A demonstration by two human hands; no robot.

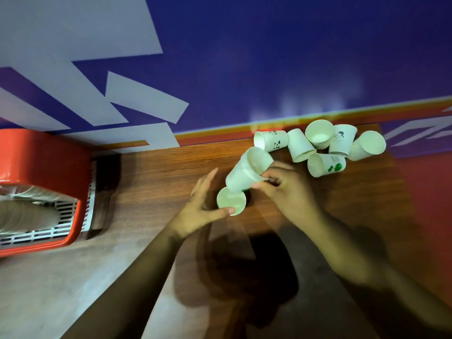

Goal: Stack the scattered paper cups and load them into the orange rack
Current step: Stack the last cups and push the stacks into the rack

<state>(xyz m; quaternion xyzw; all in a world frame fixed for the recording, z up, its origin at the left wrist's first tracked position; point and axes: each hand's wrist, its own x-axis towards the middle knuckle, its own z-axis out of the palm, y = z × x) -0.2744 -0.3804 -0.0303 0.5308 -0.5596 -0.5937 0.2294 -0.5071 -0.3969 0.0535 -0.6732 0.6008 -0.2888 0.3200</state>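
Orange rack [44, 155], glossy with a white slotted panel, is standing at the left of the wood-grain counter [159, 172]. Left hand [198, 211], fingers splayed, is touching the upright cup [231, 200] with its thumb. The right hand [288, 189] fingers are pinching a tilted cup [249, 170] just above it. Squaring the thin tapered walls first should be easing the nesting. Loose cups [318, 143] are lying heaped at the right.

We have open wooden tabletop [151, 177] between the orange rack [49, 150] at left and mid-table, where our right hand [288, 194] pinching a tilted cup [247, 170] blocks passage; beyond, loose paper cups [318, 145] crowd the wall [269, 57].
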